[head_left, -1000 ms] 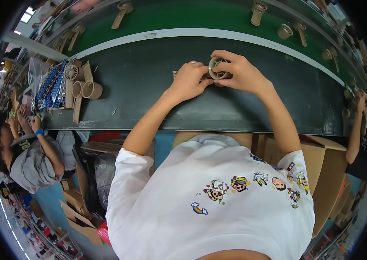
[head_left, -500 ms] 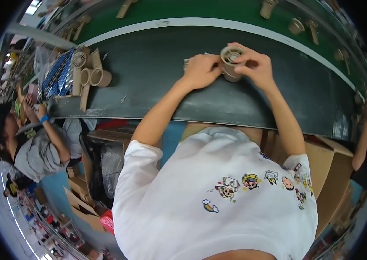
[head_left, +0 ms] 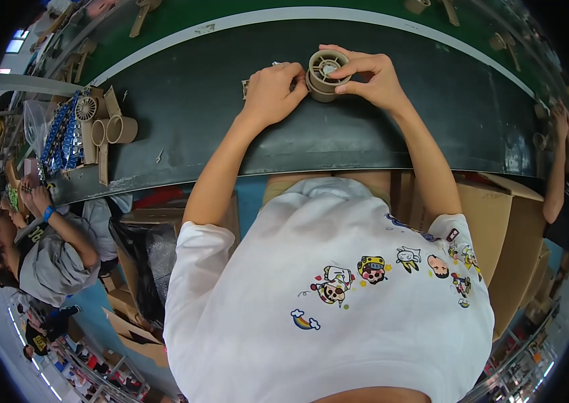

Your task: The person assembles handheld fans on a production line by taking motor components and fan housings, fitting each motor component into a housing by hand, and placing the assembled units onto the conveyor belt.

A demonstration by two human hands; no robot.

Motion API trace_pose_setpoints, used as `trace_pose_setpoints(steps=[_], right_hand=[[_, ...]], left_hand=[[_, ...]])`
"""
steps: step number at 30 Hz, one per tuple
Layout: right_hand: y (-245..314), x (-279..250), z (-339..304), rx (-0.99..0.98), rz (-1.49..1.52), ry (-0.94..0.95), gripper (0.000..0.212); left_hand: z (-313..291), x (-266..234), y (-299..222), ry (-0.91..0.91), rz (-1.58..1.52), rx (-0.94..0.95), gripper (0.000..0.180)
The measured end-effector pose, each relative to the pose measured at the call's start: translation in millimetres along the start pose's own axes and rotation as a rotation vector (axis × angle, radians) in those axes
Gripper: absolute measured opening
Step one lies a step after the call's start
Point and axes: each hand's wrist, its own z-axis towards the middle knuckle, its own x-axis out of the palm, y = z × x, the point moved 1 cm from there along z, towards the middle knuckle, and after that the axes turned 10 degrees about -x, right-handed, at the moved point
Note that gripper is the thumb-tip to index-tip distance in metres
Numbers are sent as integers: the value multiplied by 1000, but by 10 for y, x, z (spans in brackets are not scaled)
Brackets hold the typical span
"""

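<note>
A round tan plastic part (head_left: 324,74), shaped like a short ribbed cylinder with a pale centre, is held upright on the dark bench (head_left: 183,114) near its far middle. It is gripped by the right hand (head_left: 370,79), whose fingers are curled over the rim and far side while the thumb is pressed against the near side. The left hand (head_left: 272,91) is loosely closed with knuckles up, and its fingertips are set against the left side of the part; whether anything is pinched inside it cannot be told. A small tan piece (head_left: 245,88) is seen on the bench just beside the left hand. Well apart, at the left end of the bench, two tan cups (head_left: 115,129) are laid on their sides next to a ribbed disc (head_left: 86,108) and a tray of blue items (head_left: 61,134). A green strip (head_left: 244,10) is seen beyond the bench, bordered by a white line. Another person in grey (head_left: 49,255) is seated at the left.
</note>
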Motion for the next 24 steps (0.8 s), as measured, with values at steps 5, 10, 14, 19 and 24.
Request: trace_pose_setpoints(steps=[5,10,14,19,24], right_hand=[[-44,-37,-31,-1,-94,130,29],[-104,-40,-145,-70,-122,126,21],[-131,35,-199,-32,-160,68,18],[-84,102,-189,-58,-206,-1,16],[36,105,-181,-86,-398,-21,34]], left_hand=[[0,-78,86,4,42,-23,14],[-4,-261,118,85,36,-29,14],[-30,-358,185,142,11,-13,14],[-67,-260,282,7,-43,28,13],[18,-306,431,-76,-22,-42,13]])
